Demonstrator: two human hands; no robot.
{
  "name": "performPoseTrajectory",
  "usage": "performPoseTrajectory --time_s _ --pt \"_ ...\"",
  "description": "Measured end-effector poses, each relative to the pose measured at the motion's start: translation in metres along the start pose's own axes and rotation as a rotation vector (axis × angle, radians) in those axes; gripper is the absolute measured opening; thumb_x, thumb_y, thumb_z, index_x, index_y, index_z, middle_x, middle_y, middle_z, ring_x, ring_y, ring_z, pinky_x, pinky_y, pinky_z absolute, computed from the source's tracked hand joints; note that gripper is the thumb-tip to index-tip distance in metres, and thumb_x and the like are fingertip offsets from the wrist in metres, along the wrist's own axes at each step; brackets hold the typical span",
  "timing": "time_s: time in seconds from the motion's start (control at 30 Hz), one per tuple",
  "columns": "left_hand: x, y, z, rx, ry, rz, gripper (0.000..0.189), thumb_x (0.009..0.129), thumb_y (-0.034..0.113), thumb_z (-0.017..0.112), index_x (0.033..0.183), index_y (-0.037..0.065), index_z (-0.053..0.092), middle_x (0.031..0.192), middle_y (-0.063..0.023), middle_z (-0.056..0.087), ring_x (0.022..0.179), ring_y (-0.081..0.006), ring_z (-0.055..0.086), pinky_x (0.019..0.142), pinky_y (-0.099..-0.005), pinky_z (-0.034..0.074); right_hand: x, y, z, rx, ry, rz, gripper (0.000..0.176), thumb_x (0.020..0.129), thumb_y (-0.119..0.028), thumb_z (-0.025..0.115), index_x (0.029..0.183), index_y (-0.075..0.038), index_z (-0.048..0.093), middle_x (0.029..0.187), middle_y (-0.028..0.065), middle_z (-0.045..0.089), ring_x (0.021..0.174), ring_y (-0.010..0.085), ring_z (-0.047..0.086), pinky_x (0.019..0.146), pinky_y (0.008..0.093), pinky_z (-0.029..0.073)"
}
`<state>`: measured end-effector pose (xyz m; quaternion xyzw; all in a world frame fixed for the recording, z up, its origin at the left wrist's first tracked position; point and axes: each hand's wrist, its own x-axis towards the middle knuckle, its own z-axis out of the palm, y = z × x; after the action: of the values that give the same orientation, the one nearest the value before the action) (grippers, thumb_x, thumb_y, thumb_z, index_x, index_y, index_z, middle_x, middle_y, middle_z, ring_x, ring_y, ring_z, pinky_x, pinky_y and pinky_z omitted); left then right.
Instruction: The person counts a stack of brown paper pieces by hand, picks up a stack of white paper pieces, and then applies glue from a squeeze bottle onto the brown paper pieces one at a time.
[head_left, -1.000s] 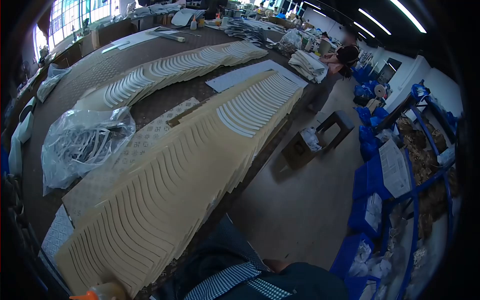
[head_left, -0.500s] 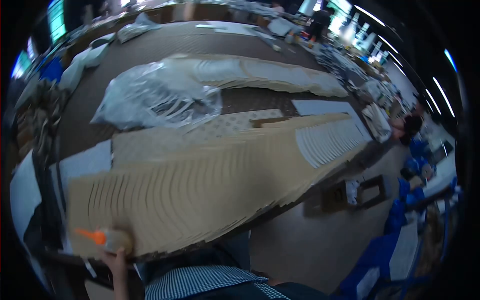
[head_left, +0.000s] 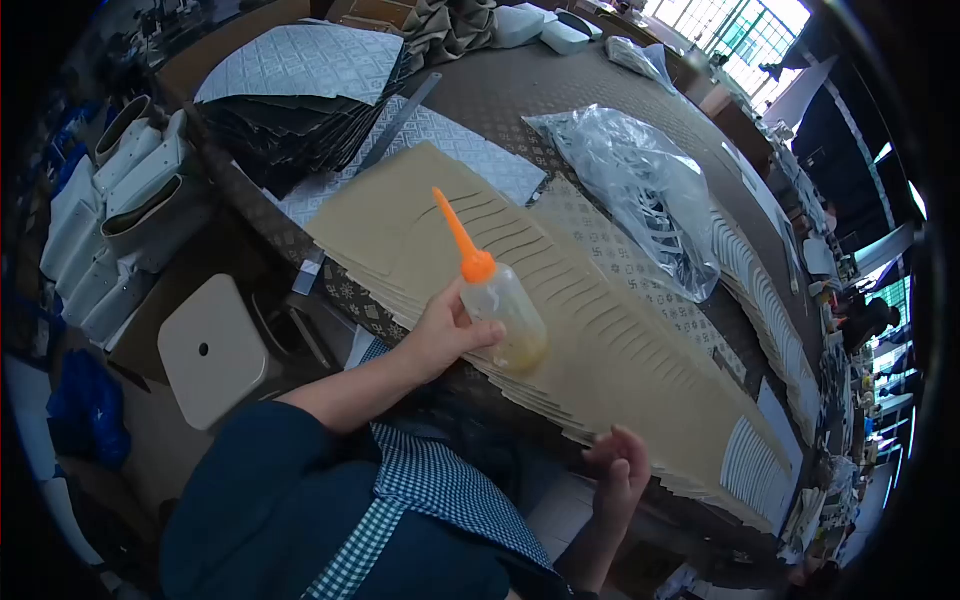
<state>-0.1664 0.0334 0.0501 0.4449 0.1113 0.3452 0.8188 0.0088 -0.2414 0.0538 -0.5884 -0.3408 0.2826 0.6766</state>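
Observation:
My left hand [head_left: 452, 330] is wrapped round a translucent squeeze bottle [head_left: 515, 318] with an orange nozzle pointing up and leftward. Some yellowish liquid shows near the bottle's bottom. Under it lies a long fanned-out row of tan sheets [head_left: 610, 345], running from the upper left to the lower right along the table edge. My right hand [head_left: 622, 462] is raised at the near edge of that row, its fingers loosely curled and apart, with nothing in them. White curved strips [head_left: 755, 470] lie at the row's right end.
Beyond the sheets are a clear plastic bag [head_left: 640, 190] and another fanned row [head_left: 765, 300]. A black stack [head_left: 290, 130] and a metal ruler [head_left: 402, 120] lie at the upper left. A beige stool [head_left: 215, 350] and white bins [head_left: 140, 190] stand left. A person [head_left: 868, 322] is far right.
The view has swung left, bringing the stool and black stack into sight. My left hand still holds the bottle, now nearer the view's middle. My right hand has come into view.

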Motion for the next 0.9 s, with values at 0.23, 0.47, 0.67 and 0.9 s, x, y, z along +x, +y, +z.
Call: performPoseTrajectory --time_s 0.23,0.47,0.67,0.9 --pt "-0.003 0.007 -0.002 0.034 -0.154 -0.023 0.080 0.078 0.015 0.079 0.143 0.004 0.033 0.133 -0.0100 0.050 0.126 -0.0203 0.049 0.105 -0.0358 0.041 0.079 0.010 0.124 0.519 -0.333 0.240 0.088 0.085 -0.057 0.063 0.145 -0.002 0.028 0.136 0.0200 0.046 0.116 0.0298 0.056 0.088 0.0403 0.055" --pt "0.000 0.014 -0.022 0.280 -0.072 0.003 0.074 0.082 0.009 0.072 0.144 0.005 0.033 0.127 -0.0093 0.051 0.116 -0.0182 0.054 0.096 -0.0313 0.047 0.099 0.025 0.154 0.375 -0.151 0.305 0.091 0.081 -0.052 0.071 0.146 -0.006 0.027 0.135 0.0165 0.043 0.118 0.0276 0.053 0.093 0.0367 0.051" --pt "0.012 0.016 -0.026 -0.170 0.075 -0.170 0.066 0.084 0.020 0.070 0.140 0.004 0.038 0.120 -0.0080 0.056 0.110 -0.0162 0.056 0.095 -0.0309 0.046 0.123 0.004 0.167 0.018 -0.140 -0.103 0.087 0.084 -0.033 0.074 0.149 -0.007 0.022 0.128 0.0109 0.047 0.115 0.0218 0.051 0.095 0.0340 0.045" --pt "0.020 0.027 -0.021 -0.011 0.067 0.108 0.068 0.081 0.006 0.072 0.139 0.002 0.037 0.136 -0.0124 0.049 0.123 -0.0192 0.049 0.106 -0.0347 0.039 0.139 0.030 0.177 0.663 -0.139 0.196 0.079 0.087 -0.028 0.072 0.146 -0.008 0.025 0.133 0.0105 0.046 0.122 0.0235 0.049 0.103 0.0399 0.042"
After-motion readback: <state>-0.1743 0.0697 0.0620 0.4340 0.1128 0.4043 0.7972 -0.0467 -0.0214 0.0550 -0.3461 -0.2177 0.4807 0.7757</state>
